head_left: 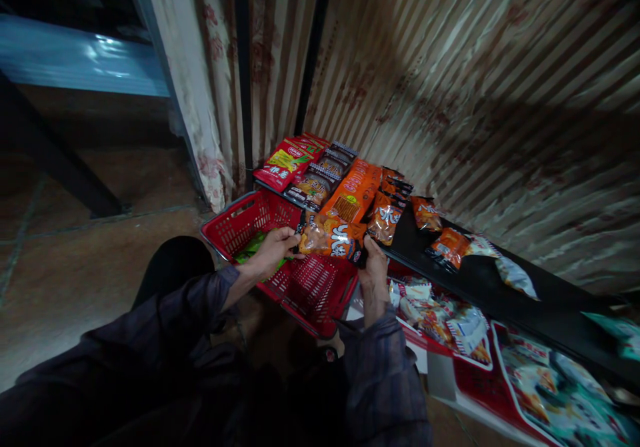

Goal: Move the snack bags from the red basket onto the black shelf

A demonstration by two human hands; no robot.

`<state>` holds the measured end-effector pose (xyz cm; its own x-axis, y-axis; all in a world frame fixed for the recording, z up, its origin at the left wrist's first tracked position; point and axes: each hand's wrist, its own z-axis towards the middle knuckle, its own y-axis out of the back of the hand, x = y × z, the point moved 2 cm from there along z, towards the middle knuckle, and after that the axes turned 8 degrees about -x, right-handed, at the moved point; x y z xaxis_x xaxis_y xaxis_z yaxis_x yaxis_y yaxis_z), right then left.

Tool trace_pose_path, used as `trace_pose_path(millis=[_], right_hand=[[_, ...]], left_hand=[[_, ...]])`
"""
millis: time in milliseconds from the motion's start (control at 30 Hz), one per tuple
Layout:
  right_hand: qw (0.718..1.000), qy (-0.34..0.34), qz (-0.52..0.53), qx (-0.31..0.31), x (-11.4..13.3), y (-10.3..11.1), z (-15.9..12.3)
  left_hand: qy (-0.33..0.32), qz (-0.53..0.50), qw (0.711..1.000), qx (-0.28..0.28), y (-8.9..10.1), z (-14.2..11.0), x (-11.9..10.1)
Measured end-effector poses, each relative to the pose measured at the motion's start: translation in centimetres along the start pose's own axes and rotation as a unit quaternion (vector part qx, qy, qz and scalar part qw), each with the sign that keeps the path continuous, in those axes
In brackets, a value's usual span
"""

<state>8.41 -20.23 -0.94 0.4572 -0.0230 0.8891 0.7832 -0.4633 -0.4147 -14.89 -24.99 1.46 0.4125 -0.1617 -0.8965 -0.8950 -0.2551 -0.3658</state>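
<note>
An orange and black snack bag is stretched level between my two hands, above a red shopping basket. My left hand pinches the bag's left end, thumb on top. At the opposite end, my right hand is closed on the dark edge. Inside the basket, a green packet lies partly hidden under my left hand. Just beyond the held bag, a black shelf carries an orange packet, a similar orange bag, brown packets and red packets.
Right of my right hand, a container of wrapped snacks and another of green-and-white packs stand below the shelf. A striped floral curtain hangs behind it. A dark metal leg stands at left on the tiled floor.
</note>
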Motion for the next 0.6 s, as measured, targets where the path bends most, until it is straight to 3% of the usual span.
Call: trace_pose_path(millis=[200, 367, 600], right_hand=[[1.0, -0.014, -0.002, -0.006, 0.2, -0.2, -0.4], [0.996, -0.036, -0.06, 0.049, 0.6, -0.3, -0.4], [0.989, -0.072, -0.099, 0.084, 1.1, -0.3, 0.1]], left_hand=[[0.027, 0.045, 0.997, 0.056, 1.1, -1.1, 0.8], [0.077, 0.092, 0.982, 0.147, 2.0, -2.6, 1.5], [0.077, 0.08, 0.981, 0.161, 2.0, -5.5, 2.2]])
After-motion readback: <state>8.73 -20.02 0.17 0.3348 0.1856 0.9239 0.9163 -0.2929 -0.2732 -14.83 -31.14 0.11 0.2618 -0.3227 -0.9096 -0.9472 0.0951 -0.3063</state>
